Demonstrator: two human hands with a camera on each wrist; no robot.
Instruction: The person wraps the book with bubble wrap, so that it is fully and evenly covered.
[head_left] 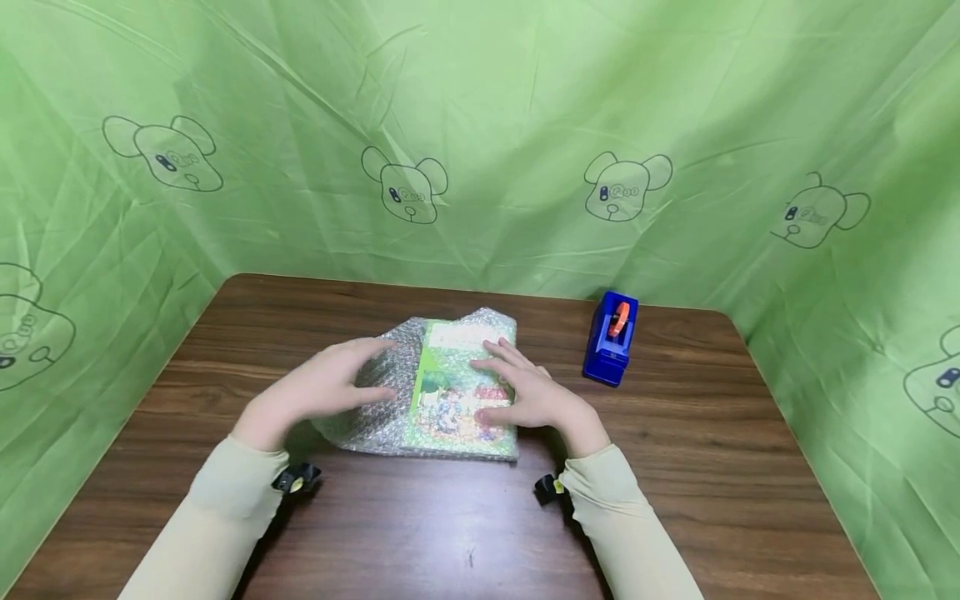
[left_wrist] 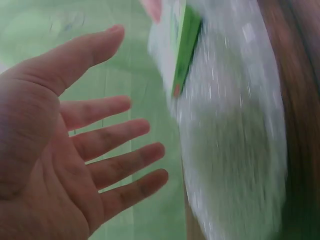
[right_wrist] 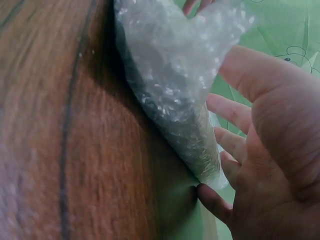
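Note:
A flat book-like item (head_left: 461,392) with a colourful cartoon cover and a green edge lies on the table, covered by clear bubble wrap (head_left: 375,421). Spare wrap spreads out to its left. My left hand (head_left: 326,383) hovers over that loose part, fingers and thumb spread; in the left wrist view, the palm faces the bubble wrap (left_wrist: 230,130) with a gap between them. On the package's right side my right hand (head_left: 532,396) rests with spread fingers. The right wrist view has its fingertips at the side of the bubble wrap (right_wrist: 170,75).
A blue tape dispenser (head_left: 606,358) with an orange ring (head_left: 619,318) stands at the back right of the brown wooden table (head_left: 690,467). Green cloth (head_left: 480,108) with printed animal heads hangs around the back and sides. Dark devices (head_left: 298,478) are strapped at both wrists.

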